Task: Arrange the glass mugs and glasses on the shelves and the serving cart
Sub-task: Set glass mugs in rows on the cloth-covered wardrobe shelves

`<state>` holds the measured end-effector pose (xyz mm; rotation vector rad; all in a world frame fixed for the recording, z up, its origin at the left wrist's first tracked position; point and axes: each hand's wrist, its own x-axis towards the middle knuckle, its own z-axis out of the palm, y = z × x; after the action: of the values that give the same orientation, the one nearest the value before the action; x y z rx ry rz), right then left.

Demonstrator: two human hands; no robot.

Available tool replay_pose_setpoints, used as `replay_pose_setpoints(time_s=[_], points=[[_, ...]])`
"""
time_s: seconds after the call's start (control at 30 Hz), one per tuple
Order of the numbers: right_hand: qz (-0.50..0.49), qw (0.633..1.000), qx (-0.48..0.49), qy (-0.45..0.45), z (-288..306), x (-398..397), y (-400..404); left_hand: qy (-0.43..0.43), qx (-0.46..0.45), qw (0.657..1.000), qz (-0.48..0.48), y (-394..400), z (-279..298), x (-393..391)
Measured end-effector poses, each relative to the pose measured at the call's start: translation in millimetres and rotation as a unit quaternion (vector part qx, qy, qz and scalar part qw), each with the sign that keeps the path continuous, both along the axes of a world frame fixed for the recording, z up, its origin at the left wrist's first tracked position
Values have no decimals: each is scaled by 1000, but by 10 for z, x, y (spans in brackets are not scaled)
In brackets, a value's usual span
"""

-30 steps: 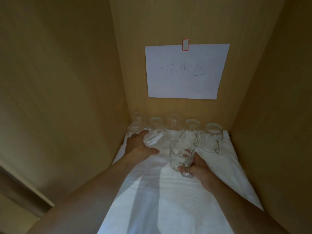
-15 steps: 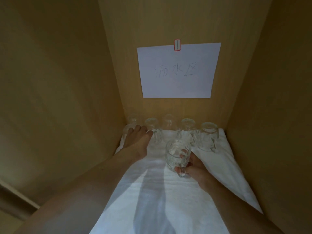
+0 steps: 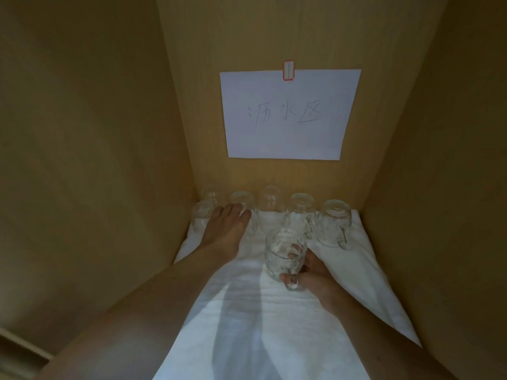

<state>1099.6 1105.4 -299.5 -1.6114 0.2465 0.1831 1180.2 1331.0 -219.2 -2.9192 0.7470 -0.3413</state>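
Fingers (image 3: 295, 248) of right hand (image 3: 315, 272) clamp upright glass mug (image 3: 284, 255), handle toward camera.

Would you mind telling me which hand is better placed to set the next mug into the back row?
The right hand: its fingers already grip the glass mug by the handle, just before the row. The left hand holds nothing, reaching flat among the mugs at back left.

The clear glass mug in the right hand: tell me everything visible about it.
The clear glass mug has a patterned, dimpled body and a thick loop handle facing the camera. It stands on the white cloth, in front of the back row of glassware. The right hand grips its handle side, fingers curled round it.
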Motion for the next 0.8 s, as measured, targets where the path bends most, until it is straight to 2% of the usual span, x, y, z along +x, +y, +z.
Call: replay_pose_setpoints(time_s=[0.23,0.47,0.57,0.67,0.73,0.8], points=[[-9,1000,-5,-6,16,-14,-5,55,-118,991,-12,90,-43,25],[-61,997,-46,-12,238,25,-72,52,-193,980,-26,114,-57,94],[-62,985,-156,-33,380,90,-100,48,-204,977,-28,95,-64,103],[-38,955,-286,-63,510,193,-46,41,-213,976,-30,89,-76,112],[-8,913,-399,-80,604,257,24,40,-215,975,-30,94,-84,120],[39,853,-507,-120,677,292,99,47,-215,975,-29,99,-89,127]])
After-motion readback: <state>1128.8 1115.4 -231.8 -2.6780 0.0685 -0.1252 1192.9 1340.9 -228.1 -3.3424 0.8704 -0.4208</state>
